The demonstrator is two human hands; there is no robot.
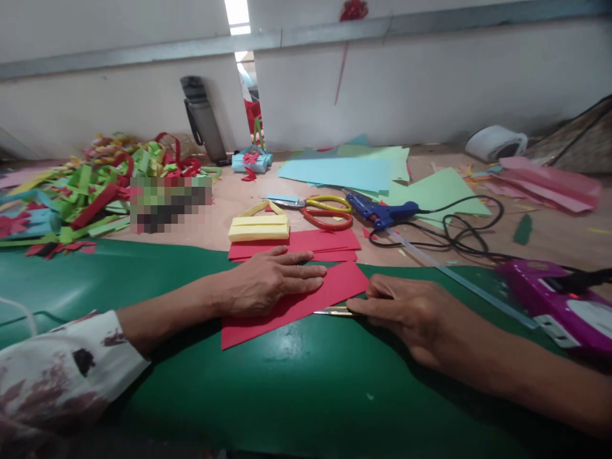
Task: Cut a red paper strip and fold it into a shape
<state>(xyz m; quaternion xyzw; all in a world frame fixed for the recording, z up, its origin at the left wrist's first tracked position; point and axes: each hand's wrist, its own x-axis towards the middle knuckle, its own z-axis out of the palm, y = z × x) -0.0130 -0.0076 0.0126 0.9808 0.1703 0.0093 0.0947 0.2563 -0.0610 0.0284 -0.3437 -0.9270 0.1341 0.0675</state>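
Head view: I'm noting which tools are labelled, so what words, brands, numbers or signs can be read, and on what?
None can be read.
Purple power strip: pale label, any print too blurred.
Cutter in the right hand: too small to tell.
Blue glue gun: nothing legible.
Gray bottle: nothing legible.

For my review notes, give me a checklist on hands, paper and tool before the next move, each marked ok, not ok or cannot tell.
1. Left hand flat on the front red sheet: ok.
2. Right hand gripping the thin metal tool: ok.
3. Left fingers off the tool: ok.
4. Tool touching the sheet's near edge: cannot tell.
5. Scissors off the front sheet: ok, they lie beyond it.
6. Paper strips tidied: not ok, heaped at left.
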